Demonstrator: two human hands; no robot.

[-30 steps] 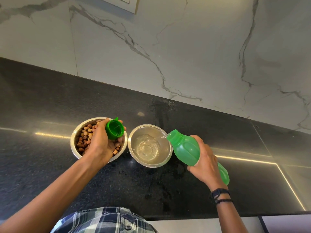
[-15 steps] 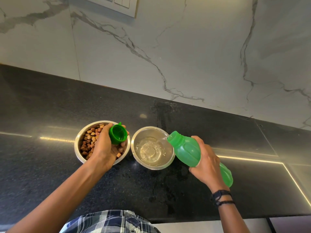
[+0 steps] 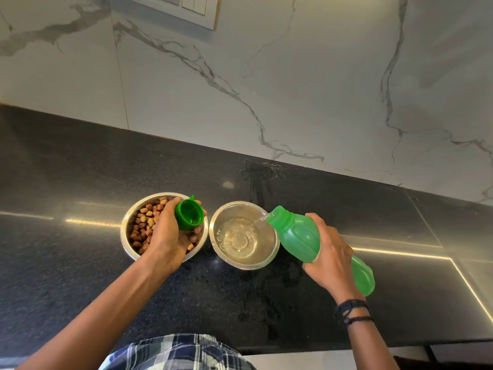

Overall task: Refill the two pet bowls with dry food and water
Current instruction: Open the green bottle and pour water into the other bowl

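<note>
Two steel bowls stand side by side on the black counter. The left bowl (image 3: 128,231) holds brown dry kibble. The right bowl (image 3: 269,252) has clear water in its bottom. My right hand (image 3: 329,257) grips a green plastic bottle (image 3: 298,237), tilted with its open mouth over the right bowl's rim, and a thin stream of water runs into that bowl. My left hand (image 3: 168,236) hovers over the kibble bowl and holds the green bottle cap (image 3: 190,215) with its hollow side facing up.
The black stone counter (image 3: 80,276) runs left to right, with wet patches around and behind the water bowl. A white marble wall (image 3: 293,89) rises behind it, with a switch plate (image 3: 184,6) at the top. The counter's front edge is near my checked shirt.
Water keeps flowing from the bottle into the right bowl and its level has risen a little. Both hands hold about the same poses over the bowls.
</note>
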